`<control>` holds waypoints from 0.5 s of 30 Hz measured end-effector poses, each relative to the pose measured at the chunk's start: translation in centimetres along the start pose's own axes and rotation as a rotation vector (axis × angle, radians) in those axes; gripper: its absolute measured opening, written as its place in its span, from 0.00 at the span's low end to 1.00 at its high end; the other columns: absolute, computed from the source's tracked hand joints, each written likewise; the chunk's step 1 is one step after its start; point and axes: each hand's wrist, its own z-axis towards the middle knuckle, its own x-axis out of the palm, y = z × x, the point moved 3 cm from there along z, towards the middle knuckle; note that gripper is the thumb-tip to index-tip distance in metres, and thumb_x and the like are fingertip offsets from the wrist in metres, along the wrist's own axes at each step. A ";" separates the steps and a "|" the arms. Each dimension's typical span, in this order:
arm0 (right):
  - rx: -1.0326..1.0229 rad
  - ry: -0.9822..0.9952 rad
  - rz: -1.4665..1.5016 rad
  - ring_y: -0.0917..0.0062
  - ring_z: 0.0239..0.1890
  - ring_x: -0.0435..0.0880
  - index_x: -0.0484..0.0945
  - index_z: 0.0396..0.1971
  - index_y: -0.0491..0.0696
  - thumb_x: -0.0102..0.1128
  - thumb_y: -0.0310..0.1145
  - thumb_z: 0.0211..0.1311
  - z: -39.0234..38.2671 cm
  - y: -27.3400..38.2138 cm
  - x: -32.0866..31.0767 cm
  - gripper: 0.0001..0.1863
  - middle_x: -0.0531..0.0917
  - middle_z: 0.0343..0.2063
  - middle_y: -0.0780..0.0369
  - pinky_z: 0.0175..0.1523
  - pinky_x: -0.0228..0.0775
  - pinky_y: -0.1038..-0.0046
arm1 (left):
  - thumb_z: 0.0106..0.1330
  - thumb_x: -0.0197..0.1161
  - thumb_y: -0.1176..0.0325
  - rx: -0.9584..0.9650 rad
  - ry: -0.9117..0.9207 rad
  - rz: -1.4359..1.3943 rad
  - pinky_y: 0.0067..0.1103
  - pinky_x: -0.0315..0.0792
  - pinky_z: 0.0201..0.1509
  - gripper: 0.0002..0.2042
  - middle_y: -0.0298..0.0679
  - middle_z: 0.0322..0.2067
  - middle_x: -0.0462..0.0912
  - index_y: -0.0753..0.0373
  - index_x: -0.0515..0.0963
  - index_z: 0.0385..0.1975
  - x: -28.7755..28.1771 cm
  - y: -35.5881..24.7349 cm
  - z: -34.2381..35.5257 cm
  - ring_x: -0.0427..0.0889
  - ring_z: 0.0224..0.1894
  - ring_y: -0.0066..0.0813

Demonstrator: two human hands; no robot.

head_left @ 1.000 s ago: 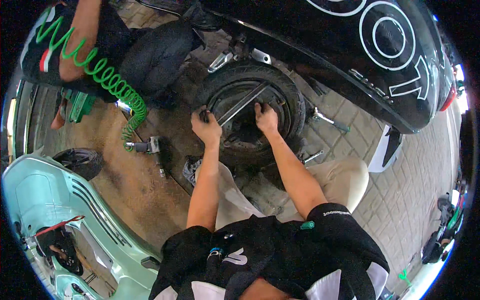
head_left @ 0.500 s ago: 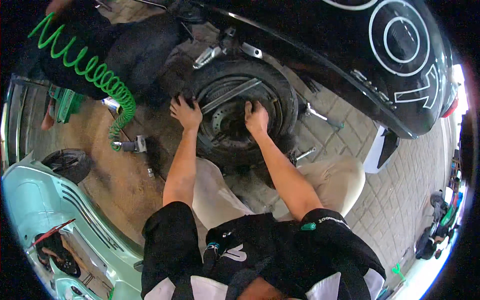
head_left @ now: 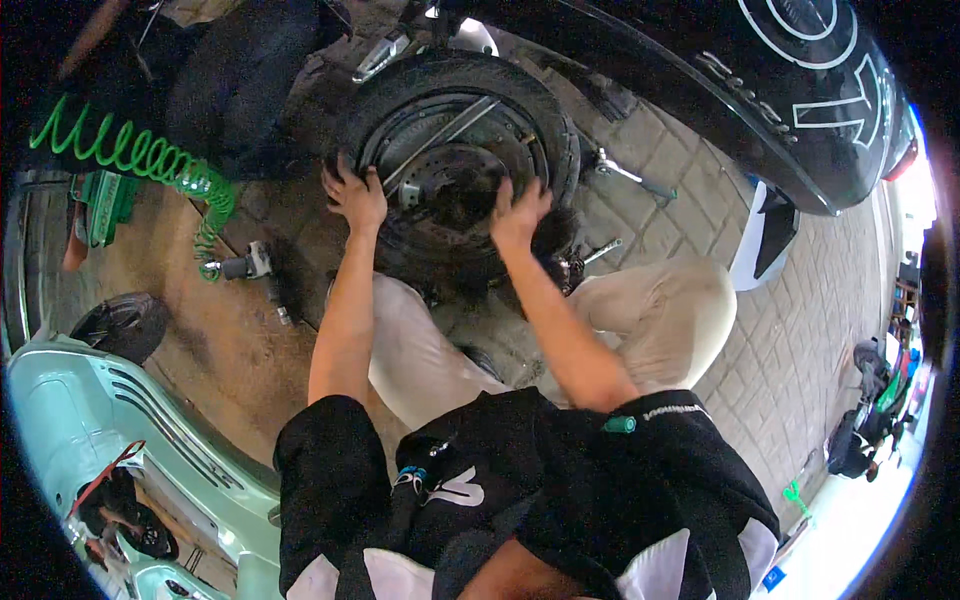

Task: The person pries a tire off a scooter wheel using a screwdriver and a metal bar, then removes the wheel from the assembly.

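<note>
A wheel with a black tyre point(head_left: 450, 75) lies flat on the paving at my folded legs, with a dark brake disc point(head_left: 435, 170) at its middle. A straight silver bar point(head_left: 450, 130) lies diagonally across the rim. My left hand point(head_left: 355, 200) is open, fingers spread over the tyre's left side. My right hand point(head_left: 515, 215) is open over the right part of the wheel, right of the disc, fingers apart. Exactly what the fingertips touch is hard to make out.
A black scooter body point(head_left: 680, 40) overhangs the top right; mint-green bodywork point(head_left: 160, 420) fills lower left. A co-worker point(head_left: 230, 90) is at upper left. A coiled green hose point(head_left: 140, 150) runs to an air wrench point(head_left: 255, 265). A ratchet point(head_left: 625, 170) and spanner point(head_left: 605, 250) lie right of the wheel.
The view has shifted, so the wheel appears higher. Both hands' fingers have spread from a more curled hold; my left hand has moved left along the tyre.
</note>
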 end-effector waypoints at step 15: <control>-0.968 1.469 -0.511 0.65 0.52 0.67 0.69 0.49 0.50 0.55 0.37 0.47 -18.4 -9.2 0.9 0.25 0.59 0.58 0.57 0.50 0.66 0.68 | 0.42 0.66 0.47 0.415 -0.126 0.025 0.39 0.63 0.44 0.30 0.53 0.36 0.69 0.67 0.69 0.36 -1.0 -7.4 -4.1 0.67 0.42 0.53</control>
